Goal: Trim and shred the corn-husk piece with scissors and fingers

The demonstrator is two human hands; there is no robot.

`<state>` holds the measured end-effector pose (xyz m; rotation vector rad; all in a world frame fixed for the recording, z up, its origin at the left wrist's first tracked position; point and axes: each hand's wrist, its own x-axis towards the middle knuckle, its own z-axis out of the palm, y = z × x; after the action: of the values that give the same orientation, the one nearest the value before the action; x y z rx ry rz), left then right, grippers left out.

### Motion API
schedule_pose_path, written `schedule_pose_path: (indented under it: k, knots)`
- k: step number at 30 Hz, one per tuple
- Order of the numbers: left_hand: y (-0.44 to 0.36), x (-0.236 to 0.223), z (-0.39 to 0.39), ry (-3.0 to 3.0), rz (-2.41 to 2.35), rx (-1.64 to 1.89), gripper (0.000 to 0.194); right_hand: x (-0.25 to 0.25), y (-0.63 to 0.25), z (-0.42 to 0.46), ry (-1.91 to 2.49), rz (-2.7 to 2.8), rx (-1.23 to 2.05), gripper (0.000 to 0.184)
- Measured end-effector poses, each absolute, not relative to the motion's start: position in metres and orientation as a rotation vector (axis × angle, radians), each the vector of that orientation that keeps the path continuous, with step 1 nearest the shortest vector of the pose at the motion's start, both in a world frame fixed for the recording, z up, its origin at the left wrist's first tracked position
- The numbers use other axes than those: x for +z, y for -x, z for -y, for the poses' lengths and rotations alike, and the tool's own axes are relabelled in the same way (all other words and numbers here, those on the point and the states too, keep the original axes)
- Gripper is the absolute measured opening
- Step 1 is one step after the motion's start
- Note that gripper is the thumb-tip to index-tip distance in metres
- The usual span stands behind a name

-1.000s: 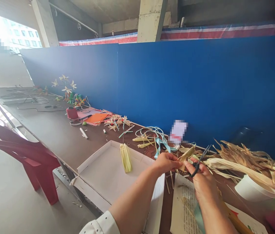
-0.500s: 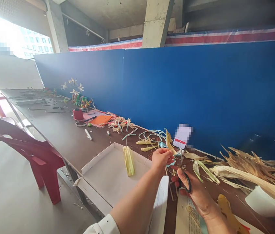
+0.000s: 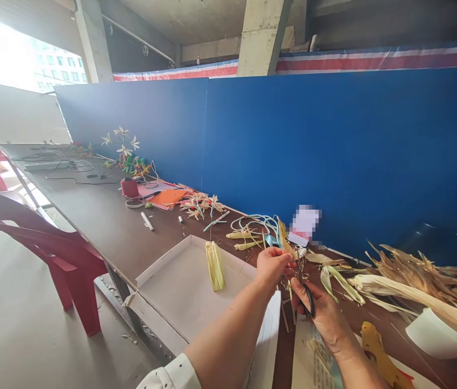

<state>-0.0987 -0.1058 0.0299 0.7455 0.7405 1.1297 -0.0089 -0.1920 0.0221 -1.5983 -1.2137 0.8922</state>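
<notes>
Pinched in the fingers of my left hand is a strip of pale yellow corn husk, pointing up and away from me. My right hand grips a pair of scissors by their black handles. The blades reach up to the lower end of the husk, close by my left fingertips; whether they touch it I cannot tell. Left of my hands, a folded yellow-green husk lies in a shallow white cardboard tray. Small rolled husk pieces and pale blue cord lie just beyond my left hand.
Dried husks and a white bowl stand at the right, near a yellow tool. A phone leans against the blue partition. Orange paper and husk flowers lie farther left. A red chair stands beside the table.
The scissors have moved up and left, closer to the husk strip. My left hand has shifted slightly right, toward the blades.
</notes>
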Motion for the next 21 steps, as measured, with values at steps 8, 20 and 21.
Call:
schedule_pose_path:
  k: [8, 20, 21]
  knots:
    - [0.0978, 0.0274, 0.1054, -0.770, -0.743, 1.137, 0.013, 0.0306, 0.0155, 0.1975, 1.581, 1.200, 0.883, 0.048]
    - [0.1002, 0.0330, 0.1091, -0.756, -0.750, 1.132, 0.013, 0.0253, 0.0101, 0.1940, 1.588, 1.162, 0.899, 0.042]
    - [0.1003, 0.0328, 0.1090, -0.755, -0.747, 1.131, 0.013, 0.0245, 0.0096, 0.1937, 1.578, 1.153, 0.904, 0.041]
